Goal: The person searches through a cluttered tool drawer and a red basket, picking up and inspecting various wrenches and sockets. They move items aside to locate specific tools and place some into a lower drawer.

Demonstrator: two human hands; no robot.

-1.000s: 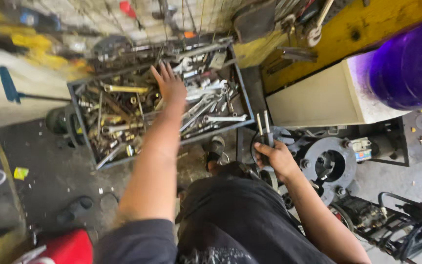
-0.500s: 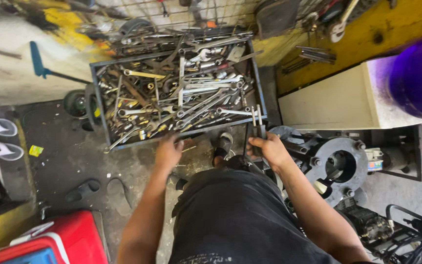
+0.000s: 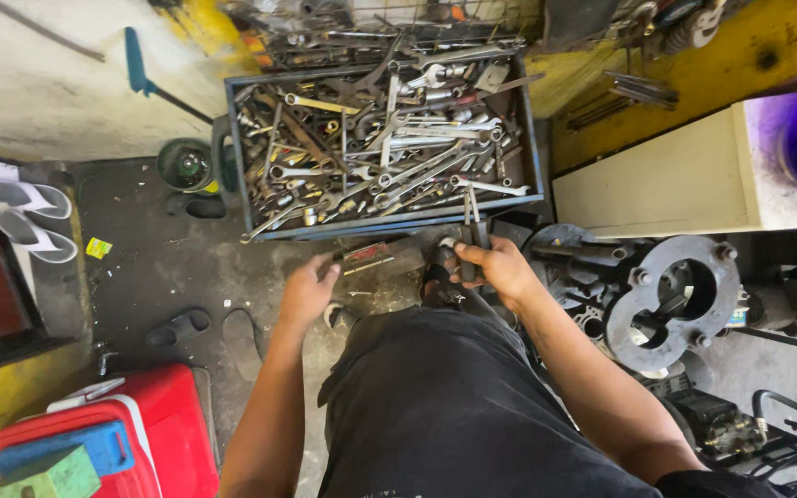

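From the head view I look down on my two bare hands over a stained concrete floor point(image 3: 159, 267). My right hand point(image 3: 500, 267) has its fingers closed around the dark handles of a pair of pliers point(image 3: 469, 235); the tool points away from me, its tip reaching up to the near edge of the blue tool tray point(image 3: 232, 148). My left hand point(image 3: 306, 290) hangs just above the floor with its fingers loosely spread and gripping nothing; it is nearest to a small red-and-black tool point(image 3: 375, 254) that lies on the floor between the hand and the tray. The tray stands on the floor ahead of my knees and is filled with a loose heap of wrenches point(image 3: 389, 148) lying crosswise over one another. To the right of my right hand, grey metal flanges point(image 3: 675, 295) sit beside a cream cabinet point(image 3: 657, 175). On the left of the floor lie a pair of black sandals point(image 3: 177, 327), a pair of white sandals point(image 3: 29, 217) and a green round can point(image 3: 184, 164). A red cooler point(image 3: 168, 424) stands at the lower left.
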